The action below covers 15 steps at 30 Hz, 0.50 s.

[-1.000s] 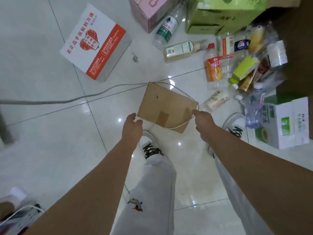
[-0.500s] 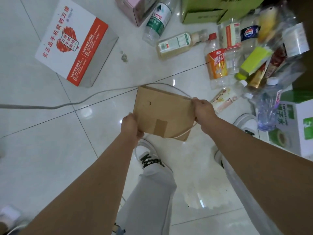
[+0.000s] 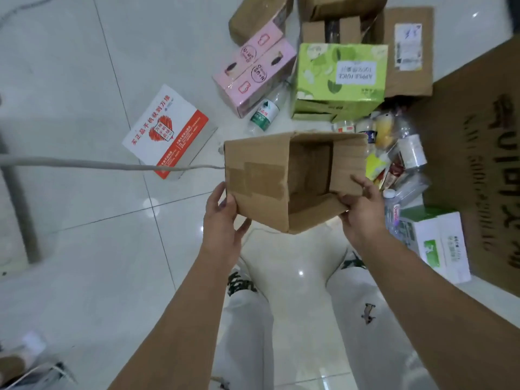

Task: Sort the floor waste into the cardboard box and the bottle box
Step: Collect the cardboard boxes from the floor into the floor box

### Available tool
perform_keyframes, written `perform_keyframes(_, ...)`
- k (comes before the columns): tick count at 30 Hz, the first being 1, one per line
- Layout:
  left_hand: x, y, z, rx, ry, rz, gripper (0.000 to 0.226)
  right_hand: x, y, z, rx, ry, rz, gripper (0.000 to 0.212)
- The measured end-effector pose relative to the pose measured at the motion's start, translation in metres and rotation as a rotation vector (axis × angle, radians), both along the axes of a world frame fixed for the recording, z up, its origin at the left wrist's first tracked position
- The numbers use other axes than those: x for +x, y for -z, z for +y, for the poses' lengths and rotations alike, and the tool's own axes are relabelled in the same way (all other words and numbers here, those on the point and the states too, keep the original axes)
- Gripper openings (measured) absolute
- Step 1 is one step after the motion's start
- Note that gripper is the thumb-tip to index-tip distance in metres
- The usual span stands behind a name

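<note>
I hold a small brown cardboard box (image 3: 261, 175) in the air above the white tile floor, its open end turned toward me and to the right. My left hand (image 3: 222, 218) grips its taped left corner from below. My right hand (image 3: 363, 209) pinches the box's right flap. A heap of plastic bottles and wrappers (image 3: 394, 156) lies on the floor just right of the box. A large brown carton (image 3: 478, 153) with dark printing fills the right edge.
A white and red box (image 3: 168, 133) lies left of centre, a pink carton (image 3: 253, 71) and a green juice carton (image 3: 340, 80) behind. A green-labelled bottle (image 3: 266, 111) lies between them. More brown boxes (image 3: 408, 52) stand further back. A grey cable (image 3: 84, 164) crosses the floor.
The brown box has been lifted off the floor and turned so its open end shows. Both hands went from touching its edges to gripping it. My view has swung up toward the back boxes.
</note>
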<state>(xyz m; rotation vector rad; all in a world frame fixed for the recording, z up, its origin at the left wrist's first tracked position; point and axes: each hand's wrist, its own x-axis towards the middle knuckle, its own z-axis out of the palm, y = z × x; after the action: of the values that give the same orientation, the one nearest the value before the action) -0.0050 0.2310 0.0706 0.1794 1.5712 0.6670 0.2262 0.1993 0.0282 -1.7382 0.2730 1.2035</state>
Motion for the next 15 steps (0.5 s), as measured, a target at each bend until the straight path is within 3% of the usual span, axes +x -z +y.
perform_keyframes(4, 0.044, -0.073, 0.021, -0.039, 0.173, -0.074, 0.034, 0.049, -0.077, 0.019, 0.11, 0.073, -0.067, 0.048)
perform_keyframes(7, 0.09, -0.139, 0.033, -0.158, 0.222, -0.137, 0.073, 0.088, -0.146, 0.016, 0.134, 0.072, -0.17, 0.046)
perform_keyframes(9, 0.124, -0.185, 0.038, -0.22, 0.268, -0.124, 0.086, 0.115, -0.2, 0.01, 0.116, 0.13, -0.241, 0.043)
perform_keyframes(12, 0.18, -0.263, 0.037, -0.203, 0.291, -0.113, 0.071, 0.157, -0.273, -0.011, 0.083, 0.251, -0.246, 0.06)
perform_keyframes(15, 0.235, -0.323, 0.034, -0.065, 0.311, -0.127, 0.05, 0.194, -0.332, -0.046, 0.025, 0.166, -0.211, 0.066)
